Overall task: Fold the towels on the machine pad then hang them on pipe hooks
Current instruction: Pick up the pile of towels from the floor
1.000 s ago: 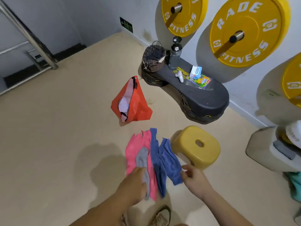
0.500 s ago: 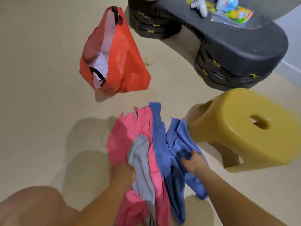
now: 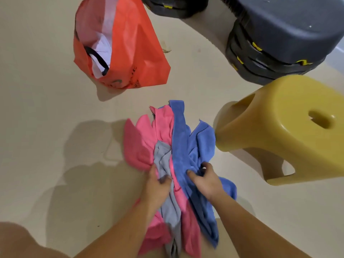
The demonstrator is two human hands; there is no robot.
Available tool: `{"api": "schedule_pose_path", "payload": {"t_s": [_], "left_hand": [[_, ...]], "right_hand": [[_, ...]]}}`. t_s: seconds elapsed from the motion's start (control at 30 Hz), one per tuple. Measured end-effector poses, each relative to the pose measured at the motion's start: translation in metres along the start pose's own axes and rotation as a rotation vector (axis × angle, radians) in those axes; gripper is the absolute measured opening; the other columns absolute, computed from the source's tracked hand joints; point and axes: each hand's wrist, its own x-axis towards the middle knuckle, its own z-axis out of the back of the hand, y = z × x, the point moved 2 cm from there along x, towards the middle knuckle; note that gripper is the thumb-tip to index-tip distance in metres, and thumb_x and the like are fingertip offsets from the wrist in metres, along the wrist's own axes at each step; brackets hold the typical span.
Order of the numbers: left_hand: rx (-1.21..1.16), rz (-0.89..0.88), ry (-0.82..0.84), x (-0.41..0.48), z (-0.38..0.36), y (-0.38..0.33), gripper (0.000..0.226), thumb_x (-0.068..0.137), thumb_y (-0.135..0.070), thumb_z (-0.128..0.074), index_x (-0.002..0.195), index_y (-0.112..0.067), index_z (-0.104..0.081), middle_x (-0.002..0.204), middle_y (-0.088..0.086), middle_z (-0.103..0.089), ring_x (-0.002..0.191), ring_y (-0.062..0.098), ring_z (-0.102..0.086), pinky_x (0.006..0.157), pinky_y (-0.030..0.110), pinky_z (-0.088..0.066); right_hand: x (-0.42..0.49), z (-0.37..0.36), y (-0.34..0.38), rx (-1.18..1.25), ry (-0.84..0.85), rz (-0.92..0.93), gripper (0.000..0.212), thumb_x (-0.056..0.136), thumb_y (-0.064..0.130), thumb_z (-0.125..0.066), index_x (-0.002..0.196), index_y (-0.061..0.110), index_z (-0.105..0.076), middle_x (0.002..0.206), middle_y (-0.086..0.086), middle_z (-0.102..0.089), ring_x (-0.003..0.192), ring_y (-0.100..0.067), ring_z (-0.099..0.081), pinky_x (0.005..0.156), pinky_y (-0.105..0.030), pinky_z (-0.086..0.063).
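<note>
A bundle of towels is held low over the beige floor [image 3: 46, 127]. The left hand [image 3: 158, 190] is closed on the grey towel [image 3: 168, 202] where it meets the pink towels [image 3: 143, 146]; the right hand [image 3: 207, 180] is pinched into the blue towels [image 3: 188, 146], thumb and fingers bunching the cloth. The far ends of the towels fan out and appear to rest on the floor, just beside the yellow plastic stool [image 3: 275, 127]. The step in hand is judged to be gathering the pile for carrying to the pad; no folding is yet done. For a clean lift, all layers should be caught near the middle of the bundle, since the loose blue tail on the right could slip out or drag. Farther off, an orange bag [image 3: 134, 49] stands open with pale cloth inside, and a black stepped platform [image 3: 283, 30] lies beyond the stool, well apart from the towels. Compared with half a second earlier, the view is closer and lower, the left hand's grip has shifted onto the grey towel, the right hand has moved toward the bundle's middle, and the small items on the platform are out of frame.
</note>
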Motion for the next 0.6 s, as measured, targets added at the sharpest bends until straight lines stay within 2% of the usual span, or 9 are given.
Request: {"api": "schedule_pose_path", "payload": {"t_s": [0.07, 0.13, 0.2, 0.27, 0.33, 0.43, 0.5, 0.57, 0.6], "left_hand": [[-0.133, -0.012, 0.064, -0.005, -0.014, -0.021, 0.049, 0.088, -0.028, -0.072, 0.131, -0.031, -0.050, 0.115, -0.004, -0.072, 0.099, 0.016, -0.072, 0.088, 0.032, -0.058], [-0.300, 0.015, 0.109, -0.006, -0.018, -0.031, 0.043, 0.088, -0.021, -0.075, 0.125, -0.032, -0.058, 0.107, -0.003, -0.078, 0.087, 0.007, -0.077, 0.073, 0.022, -0.061], [-0.353, 0.003, 0.118, -0.009, -0.008, -0.041, 0.034, 0.087, -0.017, -0.079, 0.117, -0.028, -0.066, 0.097, -0.006, -0.080, 0.081, 0.005, -0.077, 0.064, 0.016, -0.058], [-0.363, -0.057, 0.128, -0.014, 0.007, -0.061, 0.024, 0.089, -0.015, -0.078, 0.110, -0.024, -0.071, 0.089, -0.005, -0.081, 0.083, 0.012, -0.078, 0.066, 0.018, -0.058], [-0.328, -0.174, 0.189, -0.033, 0.029, -0.092, 0.020, 0.090, -0.018, -0.077, 0.109, -0.025, -0.074, 0.095, -0.002, -0.081, 0.091, 0.017, -0.078, 0.076, 0.026, -0.061], [-0.292, -0.300, 0.224, -0.088, 0.076, -0.149, 0.037, 0.088, -0.030, -0.079, 0.122, -0.034, -0.067, 0.110, -0.005, -0.078, 0.101, 0.013, -0.076, 0.091, 0.037, -0.061], [-0.302, -0.336, 0.210, -0.130, 0.103, -0.182, 0.043, 0.085, -0.028, -0.082, 0.123, -0.038, -0.063, 0.110, -0.010, -0.078, 0.100, 0.009, -0.076, 0.092, 0.039, -0.061], [-0.283, -0.394, 0.132, -0.185, 0.135, -0.226, 0.049, 0.083, -0.030, -0.084, 0.124, -0.041, -0.060, 0.112, -0.016, -0.076, 0.100, 0.004, -0.074, 0.092, 0.039, -0.061], [-0.240, -0.444, 0.097, -0.218, 0.151, -0.251, 0.059, 0.082, -0.035, -0.085, 0.132, -0.045, -0.055, 0.119, -0.020, -0.072, 0.105, 0.000, -0.071, 0.093, 0.035, -0.059]], "right_hand": [[0.000, -0.023, 0.008, 0.277, 0.054, -0.045, 0.052, 0.084, 0.037, -0.075, 0.123, 0.017, -0.045, 0.104, -0.002, -0.070, 0.089, -0.017, -0.071, 0.085, -0.040, -0.060], [-0.003, -0.035, 0.018, 0.497, 0.158, -0.087, 0.042, 0.091, 0.029, -0.072, 0.124, 0.013, -0.052, 0.111, -0.010, -0.074, 0.096, -0.023, -0.076, 0.085, -0.039, -0.062], [-0.009, -0.032, 0.025, 0.517, 0.240, -0.072, 0.034, 0.095, 0.033, -0.069, 0.121, 0.012, -0.062, 0.109, -0.009, -0.079, 0.099, -0.024, -0.077, 0.093, -0.043, -0.061], [-0.019, -0.014, 0.044, 0.458, 0.262, -0.001, 0.032, 0.098, 0.036, -0.066, 0.119, 0.013, -0.067, 0.106, -0.006, -0.080, 0.099, -0.021, -0.078, 0.097, -0.044, -0.060], [-0.039, 0.012, 0.072, 0.437, 0.288, 0.055, 0.033, 0.098, 0.036, -0.065, 0.119, 0.011, -0.069, 0.108, -0.008, -0.080, 0.100, -0.022, -0.077, 0.097, -0.043, -0.060], [-0.102, 0.068, 0.129, 0.352, 0.298, 0.142, 0.037, 0.095, 0.036, -0.068, 0.117, 0.006, -0.068, 0.109, -0.012, -0.078, 0.101, -0.024, -0.076, 0.097, -0.043, -0.060], [-0.149, 0.097, 0.157, 0.323, 0.233, 0.215, 0.032, 0.092, 0.035, -0.074, 0.115, 0.015, -0.067, 0.107, -0.007, -0.078, 0.097, -0.018, -0.076, 0.092, -0.039, -0.062], [-0.215, 0.137, 0.194, 0.347, 0.114, 0.293, 0.036, 0.088, 0.032, -0.079, 0.118, 0.025, -0.059, 0.106, -0.002, -0.077, 0.093, -0.014, -0.076, 0.087, -0.038, -0.063], [-0.253, 0.157, 0.212, 0.376, 0.079, 0.335, 0.040, 0.089, 0.029, -0.080, 0.120, 0.030, -0.054, 0.105, -0.004, -0.077, 0.092, -0.015, -0.076, 0.085, -0.038, -0.064]]}}
